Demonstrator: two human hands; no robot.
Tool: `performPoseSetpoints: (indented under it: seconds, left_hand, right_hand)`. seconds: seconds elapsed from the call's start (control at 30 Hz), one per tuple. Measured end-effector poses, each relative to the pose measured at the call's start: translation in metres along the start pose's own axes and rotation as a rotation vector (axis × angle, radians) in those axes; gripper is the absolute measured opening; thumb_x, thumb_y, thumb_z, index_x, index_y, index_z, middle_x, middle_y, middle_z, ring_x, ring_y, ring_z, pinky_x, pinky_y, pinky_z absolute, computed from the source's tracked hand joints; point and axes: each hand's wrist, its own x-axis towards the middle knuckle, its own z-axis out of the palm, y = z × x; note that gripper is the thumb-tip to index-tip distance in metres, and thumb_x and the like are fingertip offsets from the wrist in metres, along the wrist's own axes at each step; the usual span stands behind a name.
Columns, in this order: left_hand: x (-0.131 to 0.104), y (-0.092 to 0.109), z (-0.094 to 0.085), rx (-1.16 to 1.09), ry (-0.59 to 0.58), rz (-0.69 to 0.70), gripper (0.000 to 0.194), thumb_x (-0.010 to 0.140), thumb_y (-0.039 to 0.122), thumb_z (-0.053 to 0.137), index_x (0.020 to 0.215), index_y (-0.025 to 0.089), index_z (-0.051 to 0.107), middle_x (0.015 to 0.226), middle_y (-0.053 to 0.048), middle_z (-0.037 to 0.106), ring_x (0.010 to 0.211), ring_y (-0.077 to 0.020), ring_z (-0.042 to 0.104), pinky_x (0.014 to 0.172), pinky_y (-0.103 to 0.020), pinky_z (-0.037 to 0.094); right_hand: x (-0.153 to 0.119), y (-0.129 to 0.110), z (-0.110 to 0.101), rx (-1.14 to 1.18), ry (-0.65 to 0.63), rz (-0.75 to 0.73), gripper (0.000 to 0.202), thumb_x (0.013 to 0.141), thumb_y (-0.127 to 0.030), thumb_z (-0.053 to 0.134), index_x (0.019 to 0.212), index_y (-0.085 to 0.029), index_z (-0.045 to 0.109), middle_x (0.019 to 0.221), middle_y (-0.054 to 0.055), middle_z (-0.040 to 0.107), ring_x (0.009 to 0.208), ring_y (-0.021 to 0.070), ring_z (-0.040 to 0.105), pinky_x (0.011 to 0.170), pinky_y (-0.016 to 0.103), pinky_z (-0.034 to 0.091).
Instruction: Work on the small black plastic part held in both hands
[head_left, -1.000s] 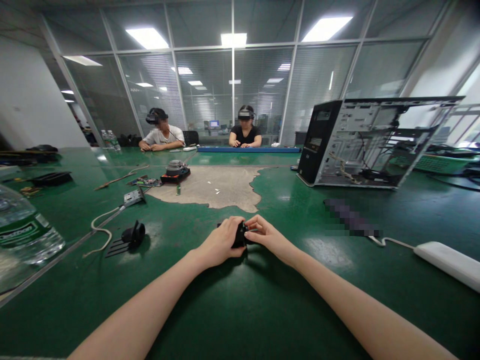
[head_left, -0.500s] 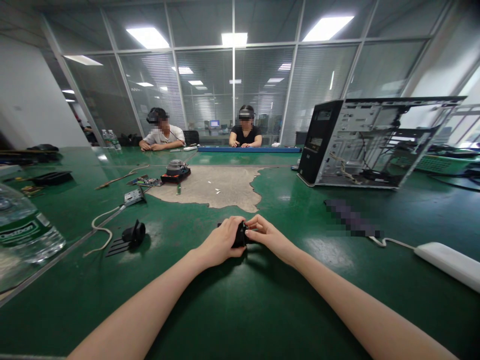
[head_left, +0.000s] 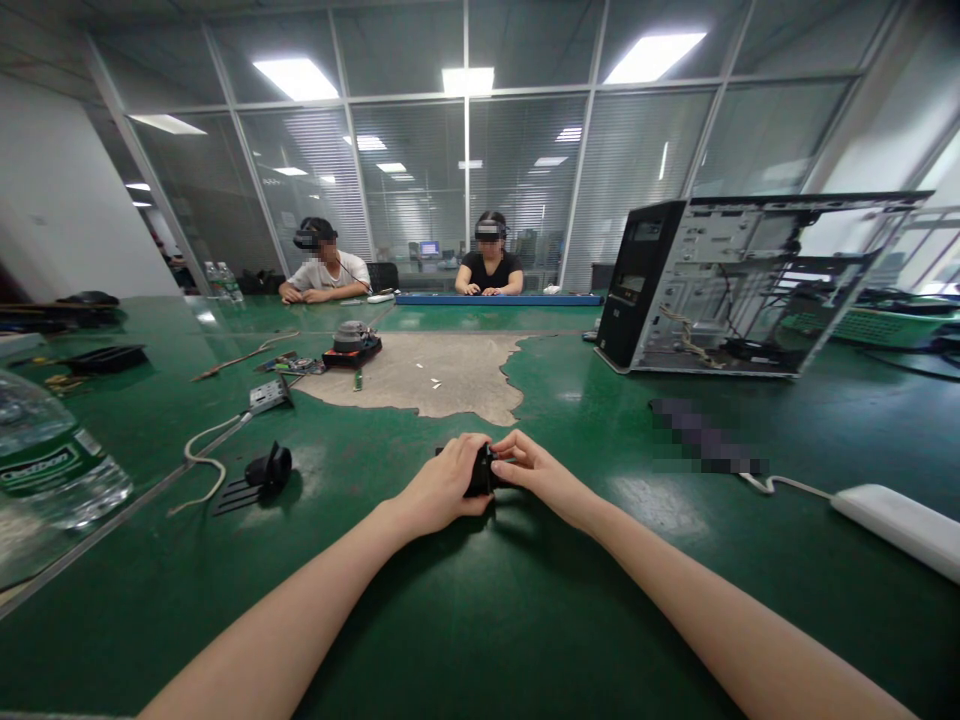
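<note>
A small black part [head_left: 480, 476], its kind not clear, is held between my two hands just above the green table [head_left: 480, 620]. My left hand [head_left: 444, 482] wraps over it from the left, fingers on top and thumb below. From the right, the fingertips of my right hand [head_left: 532, 468] pinch its near end. Much of the part is hidden behind my fingers. To the left, a black plastic piece with a round collar and long prongs [head_left: 264, 472] lies on the table, apart from both hands.
An open computer case [head_left: 652, 290] stands at right, with a white power strip [head_left: 892, 515] nearer me. A large water bottle [head_left: 60, 455] is at left. A metal box with a cable [head_left: 268, 396] and a heatsink fan [head_left: 352, 342] lie beyond. Two people sit across the table.
Both hands keep nearly the same grip and place on the black part. Across the table, the people's heads have shifted slightly.
</note>
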Motion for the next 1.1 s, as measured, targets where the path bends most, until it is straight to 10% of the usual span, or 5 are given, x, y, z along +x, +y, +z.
performPoseSetpoints:
  seconds: [1.1]
  left_hand:
    - [0.0004,-0.0008,-0.0003,0.033,-0.017,0.001,0.058,0.066,0.024,0.059,0.116,0.021,0.029,0.108,-0.007,0.042,0.098,-0.0221,0.044,0.082,-0.037,0.042]
  right_hand:
    - [0.0006,0.0002,0.0002,-0.001,0.014,-0.017,0.021,0.069,-0.032,0.060,0.081,-0.019,0.048,0.085,0.000,0.054,0.082,0.0135,0.052,0.075,0.030,0.041]
